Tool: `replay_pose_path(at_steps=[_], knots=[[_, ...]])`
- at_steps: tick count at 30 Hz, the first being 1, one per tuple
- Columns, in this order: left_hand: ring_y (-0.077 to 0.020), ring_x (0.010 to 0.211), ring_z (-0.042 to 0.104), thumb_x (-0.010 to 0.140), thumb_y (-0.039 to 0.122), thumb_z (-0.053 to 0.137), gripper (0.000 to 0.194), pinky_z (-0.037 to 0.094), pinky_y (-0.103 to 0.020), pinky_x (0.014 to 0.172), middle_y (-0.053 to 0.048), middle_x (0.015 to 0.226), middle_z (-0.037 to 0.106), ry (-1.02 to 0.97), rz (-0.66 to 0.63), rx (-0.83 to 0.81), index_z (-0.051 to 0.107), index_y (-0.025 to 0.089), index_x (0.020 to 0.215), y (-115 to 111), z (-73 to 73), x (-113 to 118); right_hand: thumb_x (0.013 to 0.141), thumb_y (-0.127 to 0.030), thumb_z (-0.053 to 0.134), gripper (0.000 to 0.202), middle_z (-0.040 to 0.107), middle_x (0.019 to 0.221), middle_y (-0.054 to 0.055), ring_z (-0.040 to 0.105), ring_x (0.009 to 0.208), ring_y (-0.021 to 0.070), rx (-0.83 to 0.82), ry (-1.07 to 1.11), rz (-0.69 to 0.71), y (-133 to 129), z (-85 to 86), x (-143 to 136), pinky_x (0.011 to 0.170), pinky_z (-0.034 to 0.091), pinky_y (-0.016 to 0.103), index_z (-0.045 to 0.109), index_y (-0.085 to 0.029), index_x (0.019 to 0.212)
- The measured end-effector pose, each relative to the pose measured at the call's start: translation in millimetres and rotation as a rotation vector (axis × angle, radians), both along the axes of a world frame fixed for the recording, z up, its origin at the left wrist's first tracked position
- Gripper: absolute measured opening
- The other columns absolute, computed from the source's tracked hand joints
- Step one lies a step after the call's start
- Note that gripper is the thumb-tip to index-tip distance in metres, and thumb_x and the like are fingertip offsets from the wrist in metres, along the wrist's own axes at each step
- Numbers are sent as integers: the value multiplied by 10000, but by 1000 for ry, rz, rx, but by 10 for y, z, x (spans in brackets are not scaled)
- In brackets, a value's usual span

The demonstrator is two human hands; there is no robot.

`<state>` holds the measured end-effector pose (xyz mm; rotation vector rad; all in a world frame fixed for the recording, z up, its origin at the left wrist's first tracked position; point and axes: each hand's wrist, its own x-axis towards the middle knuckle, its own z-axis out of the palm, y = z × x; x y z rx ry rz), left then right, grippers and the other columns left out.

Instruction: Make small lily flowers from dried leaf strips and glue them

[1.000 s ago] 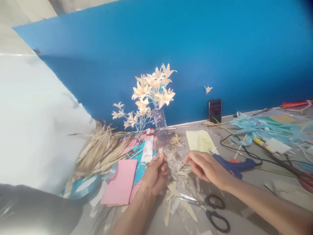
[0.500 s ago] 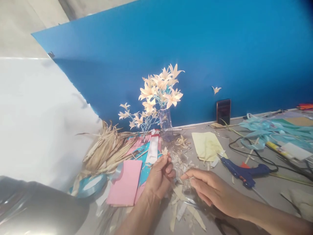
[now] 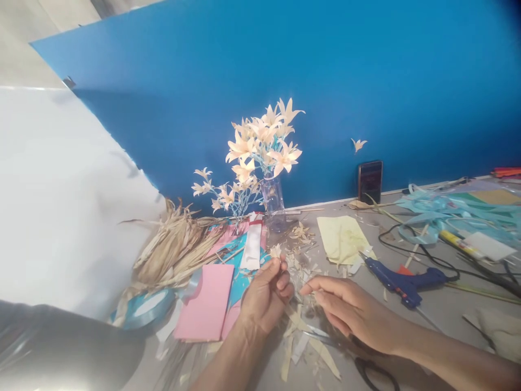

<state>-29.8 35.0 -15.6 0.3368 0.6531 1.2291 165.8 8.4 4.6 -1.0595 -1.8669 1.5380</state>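
Note:
My left hand (image 3: pixel 266 298) is closed in a pinch on a small cream artificial flower (image 3: pixel 275 251), which shows above the thumb and forefinger. Just to its right, my right hand (image 3: pixel 352 307) hovers with its forefinger stretched toward the left hand and the other fingers loosely bent; no object shows in it. Under the right hand lie scissors (image 3: pixel 372 373), partly covered by it. Cut dried-leaf scraps (image 3: pixel 321 355) are strewn beneath both hands. A taller bunch of cream flowers (image 3: pixel 264 138) stands in a clear vase (image 3: pixel 273 203) behind.
To the right are a blue glue gun (image 3: pixel 407 279), yellow paper (image 3: pixel 344 239), light-blue ribbon (image 3: pixel 439 212) and a phone (image 3: pixel 369 182) against the blue board (image 3: pixel 183 108). On the left lie dried husks (image 3: pixel 166 244), pink paper (image 3: pixel 203 304) and a ribbon roll (image 3: pixel 150 307).
The view has shifted slightly, and more of the scissors' handle shows. My left hand keeps its pinch on the flower; both hands hold nearly the same pose.

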Motion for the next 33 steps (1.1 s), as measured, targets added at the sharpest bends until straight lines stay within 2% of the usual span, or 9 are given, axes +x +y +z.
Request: replay_pose_path(at_steps=[7,19,25,33], knots=[[-9,483,353,748,214,813,283,329,-144,433,31,754,534,-36,-11,1,648,103,949,1,-4,-19,1003,-555,340,517,386,476,-83,352,457,111,2,-2,1,-14,18,-3,532,307,248,584,-130,1168],[-9,483,349,766,221,799,250,333,-148,438,31,759,522,-20,-7,8,648,108,930,-9,4,-16,990,-577,352,523,391,475,-80,368,458,121,-28,-2,3,-16,18,-8,535,309,248,583,-145,1172],[-9,487,349,765,238,802,249,327,-149,444,31,756,520,-11,-18,37,648,104,907,-18,-9,-4,1000,-534,353,487,396,479,-81,379,459,119,-16,-12,10,-17,7,-5,533,310,247,578,-141,1177],[-12,460,328,697,265,853,326,319,-167,434,47,723,526,50,49,0,638,118,892,-66,-18,106,984,-504,341,431,414,460,-75,380,441,120,-9,-1,-37,-102,-27,-130,511,335,236,579,-152,1053]])
